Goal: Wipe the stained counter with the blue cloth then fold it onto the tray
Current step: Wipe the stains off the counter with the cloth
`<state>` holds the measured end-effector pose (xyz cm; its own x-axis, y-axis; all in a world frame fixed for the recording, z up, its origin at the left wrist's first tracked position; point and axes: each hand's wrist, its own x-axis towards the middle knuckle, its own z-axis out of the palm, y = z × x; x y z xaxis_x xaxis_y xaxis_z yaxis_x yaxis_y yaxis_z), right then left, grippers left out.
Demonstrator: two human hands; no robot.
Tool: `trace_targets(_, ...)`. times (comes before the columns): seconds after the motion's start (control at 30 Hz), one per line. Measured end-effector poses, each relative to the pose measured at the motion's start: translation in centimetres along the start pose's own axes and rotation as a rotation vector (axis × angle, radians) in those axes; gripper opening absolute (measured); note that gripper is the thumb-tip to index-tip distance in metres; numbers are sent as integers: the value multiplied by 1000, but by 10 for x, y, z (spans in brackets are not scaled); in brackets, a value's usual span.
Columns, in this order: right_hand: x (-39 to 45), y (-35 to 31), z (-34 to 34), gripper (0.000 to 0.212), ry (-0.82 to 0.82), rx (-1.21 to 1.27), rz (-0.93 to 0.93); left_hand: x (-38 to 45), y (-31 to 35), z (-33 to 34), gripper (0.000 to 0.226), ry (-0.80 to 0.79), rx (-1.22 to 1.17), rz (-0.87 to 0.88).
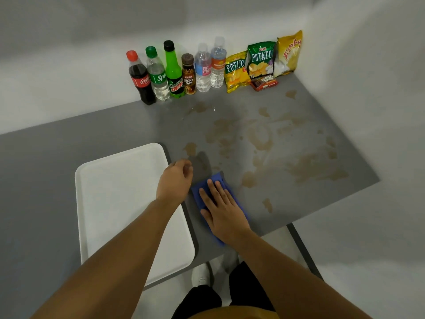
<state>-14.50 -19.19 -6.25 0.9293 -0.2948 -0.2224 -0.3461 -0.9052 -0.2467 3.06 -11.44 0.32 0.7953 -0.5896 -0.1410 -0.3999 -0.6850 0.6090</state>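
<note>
A blue cloth (pixel 197 192) lies flat on the grey counter (pixel 299 203), just right of the white tray (pixel 119 192). My right hand (pixel 222 209) presses down on the cloth, palm flat and fingers spread. My left hand (pixel 176 180) hovers loosely curled over the tray's right edge, holding nothing. Brown stains (pixel 259 137) spread across the counter beyond and to the right of the cloth. The tray has nothing on it.
Several drink bottles (pixel 174 72) stand in a row against the back wall, with snack bags (pixel 259 58) and a small box (pixel 264 84) to their right. White walls close the back and right sides. The counter's front edge runs near my legs.
</note>
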Motion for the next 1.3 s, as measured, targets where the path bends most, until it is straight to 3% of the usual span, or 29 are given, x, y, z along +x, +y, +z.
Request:
trace_targets(0.43,19,0,10,55,101,33,-57,13,-2,9,29,99,-35,-74)
trace_targets(0.67,55,7,-8,55,177,86,95,10,-3,15,29,118,-42,-84)
trace_targets(0.93,30,24,-9,56,213,102,278,3,-3,18,29,67,-11,-105)
trace_targets(1.3,-16,-27,23,56,162,39,115,4,-18,6,27,139,-55,-111)
